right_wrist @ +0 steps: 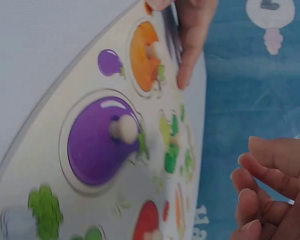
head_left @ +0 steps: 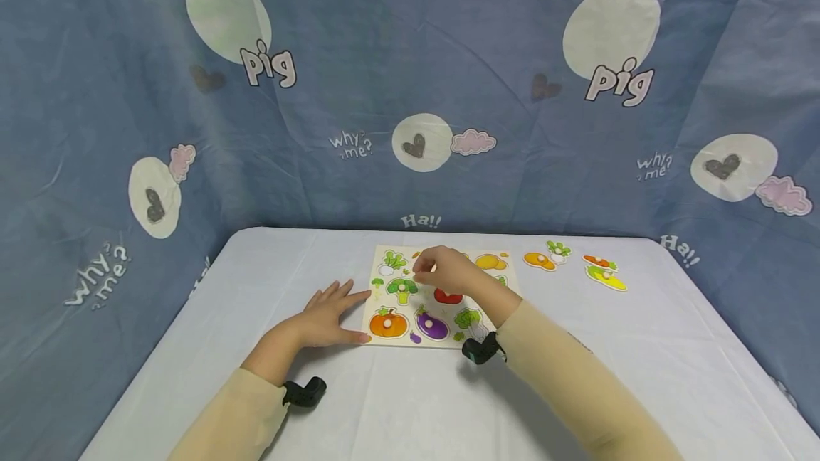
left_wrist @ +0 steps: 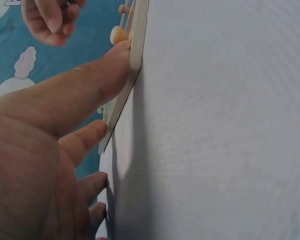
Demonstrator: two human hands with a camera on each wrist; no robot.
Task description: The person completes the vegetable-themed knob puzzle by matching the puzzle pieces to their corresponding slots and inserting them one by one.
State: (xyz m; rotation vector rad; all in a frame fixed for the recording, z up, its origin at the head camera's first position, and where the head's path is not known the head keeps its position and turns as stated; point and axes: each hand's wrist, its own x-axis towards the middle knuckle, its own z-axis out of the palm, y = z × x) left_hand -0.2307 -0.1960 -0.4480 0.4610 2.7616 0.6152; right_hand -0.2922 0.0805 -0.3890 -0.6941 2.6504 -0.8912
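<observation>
A wooden vegetable puzzle board lies on the white table. My left hand spreads its fingers at the board's left edge; its thumb touches the near-left corner and the index fingertip the side. Over the board's upper middle is my right hand, fingers loosely curved and nothing visible between them in the right wrist view. It covers part of the board. Knobbed pieces sit in the board: a pumpkin, an eggplant, a broccoli and a red piece partly behind the right hand.
Loose pieces lie right of the board: an orange-yellow piece, a white radish with green leaves, a carrot and a yellow-green piece. A blue printed cloth hangs behind the table.
</observation>
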